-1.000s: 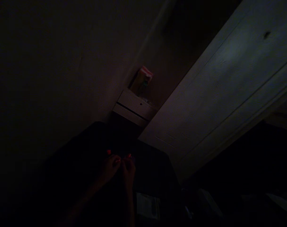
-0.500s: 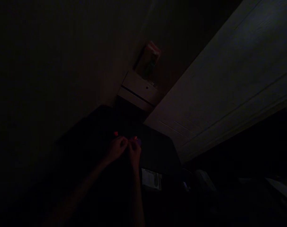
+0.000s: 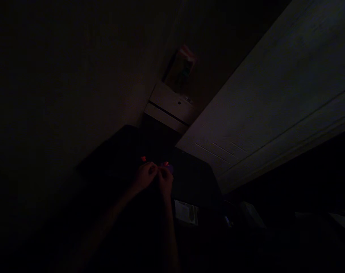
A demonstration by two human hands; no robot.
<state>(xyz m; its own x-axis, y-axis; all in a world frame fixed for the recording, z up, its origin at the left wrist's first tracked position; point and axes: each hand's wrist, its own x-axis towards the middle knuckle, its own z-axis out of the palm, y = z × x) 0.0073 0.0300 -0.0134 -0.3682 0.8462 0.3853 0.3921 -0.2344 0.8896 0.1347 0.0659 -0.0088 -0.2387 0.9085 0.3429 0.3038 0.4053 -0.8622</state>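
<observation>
left hand (image 3: 147,174) and right hand (image 3: 165,177) pinched narrow, contents indiscernible, lumpy red piece (image 3: 143,158) beyond, pale rectangular packet (image 3: 186,213) higher in view than a second ago

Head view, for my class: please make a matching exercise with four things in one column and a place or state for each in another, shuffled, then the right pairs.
Things:
1. Left hand
2. Purple thing
3. Flat rectangular item
4. Small cabinet

Places and states:
A. Whitish front crossed by a dark stripe
B. Fingers bent, close beside the right hand
C. On the right side of the right forearm
D. Partly hidden by the right hand

Right pairs: 1-B, 2-D, 3-C, 4-A
</observation>
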